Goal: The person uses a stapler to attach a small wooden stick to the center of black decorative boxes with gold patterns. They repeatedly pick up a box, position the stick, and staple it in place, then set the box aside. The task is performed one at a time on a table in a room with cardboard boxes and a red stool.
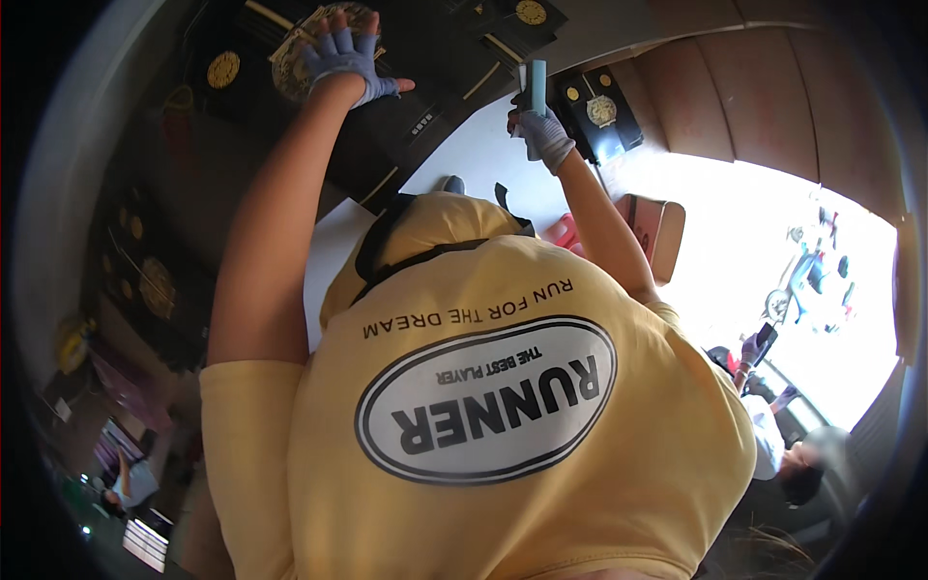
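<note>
Head view: our gloved left hand (340,58) lies spread flat on a black box (387,135) with gold trim on the white bench (474,155). Our right hand (543,130) pinches a pale blue stick (536,82) upright. Pressing evenly seems wise. More black boxes (604,116) crowd nearby; our yellow shirt (483,406) blocks much.

A person in a yellow printed T-shirt (483,406) leans over a white bench (474,155), both hands in pale fingerless gloves. The left hand (340,60) presses flat on a gold-patterned round piece (290,63) atop black boxes (387,126). The right hand (541,130) grips an upright light-blue bar (536,77). Another person (773,425) sits at lower right, holding a phone (766,335).
</note>
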